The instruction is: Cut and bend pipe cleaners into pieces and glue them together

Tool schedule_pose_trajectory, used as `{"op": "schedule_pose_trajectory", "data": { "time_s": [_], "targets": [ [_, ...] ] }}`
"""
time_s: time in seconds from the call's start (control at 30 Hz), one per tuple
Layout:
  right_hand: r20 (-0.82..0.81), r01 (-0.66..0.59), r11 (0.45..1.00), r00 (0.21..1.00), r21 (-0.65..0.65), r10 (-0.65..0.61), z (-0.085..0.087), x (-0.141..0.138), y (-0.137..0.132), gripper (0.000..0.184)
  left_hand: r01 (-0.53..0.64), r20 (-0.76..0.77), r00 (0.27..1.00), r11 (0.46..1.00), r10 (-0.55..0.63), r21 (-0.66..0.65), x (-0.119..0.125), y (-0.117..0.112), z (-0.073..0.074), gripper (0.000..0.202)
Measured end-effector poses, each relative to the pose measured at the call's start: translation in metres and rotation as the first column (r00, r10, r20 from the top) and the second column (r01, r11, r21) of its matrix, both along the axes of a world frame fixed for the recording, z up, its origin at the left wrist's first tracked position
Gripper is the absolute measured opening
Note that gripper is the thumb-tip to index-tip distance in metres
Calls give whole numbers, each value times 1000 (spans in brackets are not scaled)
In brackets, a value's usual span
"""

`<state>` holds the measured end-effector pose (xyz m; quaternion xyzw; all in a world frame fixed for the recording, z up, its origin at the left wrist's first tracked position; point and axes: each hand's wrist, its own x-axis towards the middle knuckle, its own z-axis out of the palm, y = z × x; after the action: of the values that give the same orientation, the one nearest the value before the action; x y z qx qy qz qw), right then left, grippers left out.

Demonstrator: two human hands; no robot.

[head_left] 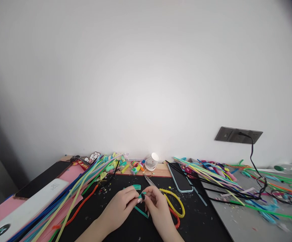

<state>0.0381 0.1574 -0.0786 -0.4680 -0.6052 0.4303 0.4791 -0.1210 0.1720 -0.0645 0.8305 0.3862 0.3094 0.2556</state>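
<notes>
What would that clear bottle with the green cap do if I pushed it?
The clear, rounded plastic bottle with a green cap would probably roll, since it lies on its side. Its shiny wall might feel slippery. Being see-through plastic, it may be light, though I can't tell if it's empty.

This looks like a small handicraft corner, though whether in a home or an office cannot be told. Bundles of coloured craft stems [70,193] at lower left and lower right, scissors [149,180] at lower centre and scattered clippings [169,187] cover a bench [201,220] against a plain white wall [146,84] with a socket panel [220,134] at right.
</notes>
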Motion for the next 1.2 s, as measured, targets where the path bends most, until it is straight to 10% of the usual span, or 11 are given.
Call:
{"op": "schedule_pose_trajectory", "data": {
  "time_s": [1.2],
  "targets": [
    [302,-36,989,953,144,-9,9,0,-8,22,113,450,876,832,175,-543,8,9,-11,33]
  ]
}}
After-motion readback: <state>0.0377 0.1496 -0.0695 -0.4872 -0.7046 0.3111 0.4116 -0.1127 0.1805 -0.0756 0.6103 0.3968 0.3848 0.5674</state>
